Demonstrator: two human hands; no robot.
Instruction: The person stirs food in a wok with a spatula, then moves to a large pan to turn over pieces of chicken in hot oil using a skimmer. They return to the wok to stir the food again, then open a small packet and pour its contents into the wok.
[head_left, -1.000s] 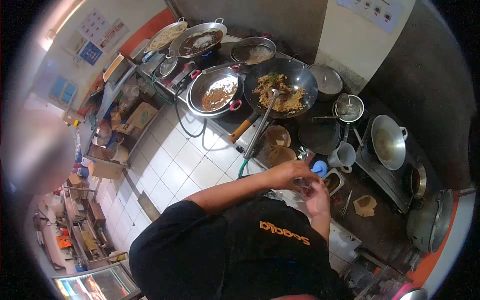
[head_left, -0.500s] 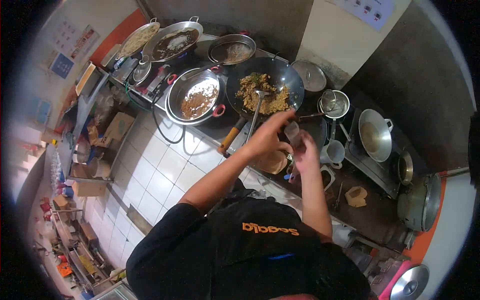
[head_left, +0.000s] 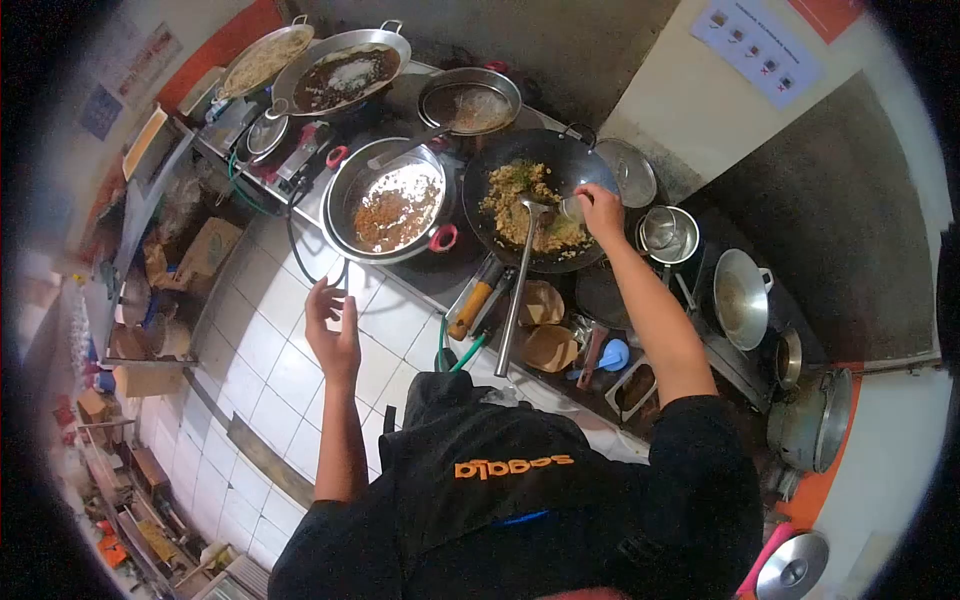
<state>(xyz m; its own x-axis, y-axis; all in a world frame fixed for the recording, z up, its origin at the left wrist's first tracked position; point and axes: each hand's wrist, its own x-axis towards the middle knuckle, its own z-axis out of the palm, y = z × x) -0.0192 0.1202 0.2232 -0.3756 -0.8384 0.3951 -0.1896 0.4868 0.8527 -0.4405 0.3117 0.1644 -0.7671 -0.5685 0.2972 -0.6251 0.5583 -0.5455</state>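
Observation:
My right hand reaches over the near right rim of a black wok and grips a small clear cup, held just above the fried rice. A long metal spatula rests in the rice, its handle pointing towards me. The wok's orange handle sticks out beside it. My left hand hangs in the air over the white tiled floor, fingers spread, holding nothing.
A steel pan with red handles holds browned food left of the wok. More pans stand at the back. On the right are small pots, a steel wok, brown paper cones and a blue scoop.
My right hand carried the small cup from the counter near my chest out over the wok. My left hand let go of it and swung left, open, over the floor.

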